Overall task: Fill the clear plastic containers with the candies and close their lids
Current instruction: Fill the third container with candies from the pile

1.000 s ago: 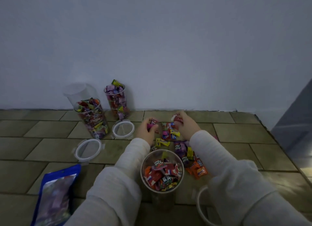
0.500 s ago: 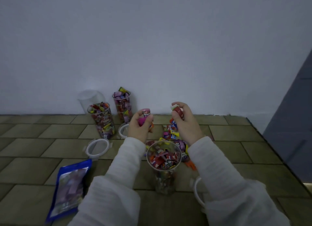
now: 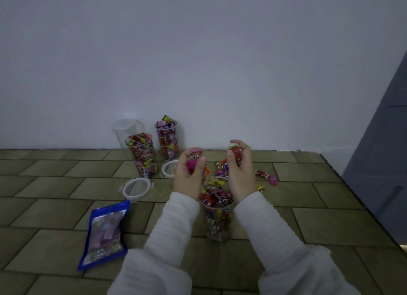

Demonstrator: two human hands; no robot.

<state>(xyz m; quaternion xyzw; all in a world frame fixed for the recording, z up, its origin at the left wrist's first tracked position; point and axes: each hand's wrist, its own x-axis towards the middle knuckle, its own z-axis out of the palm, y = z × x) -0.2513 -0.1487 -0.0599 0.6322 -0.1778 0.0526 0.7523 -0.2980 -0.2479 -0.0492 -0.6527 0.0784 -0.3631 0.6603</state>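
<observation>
Loading candies into the jar [image 3: 217, 208]
Left hand [image 3: 189, 175] and right hand [image 3: 240, 171] pinch candies; release directly above the rim.

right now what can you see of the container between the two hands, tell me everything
The container is a tall clear plastic cylinder standing upright on the tiled floor, close in front of the person, between the two sleeves. It has no lid on. Wrapped candies, mostly red with some yellow and green, fill it to the rim and heap slightly above. The left hand and right hand hover just behind its mouth, each gripping candies; whether either wrist brushes the rim is unclear.
</observation>
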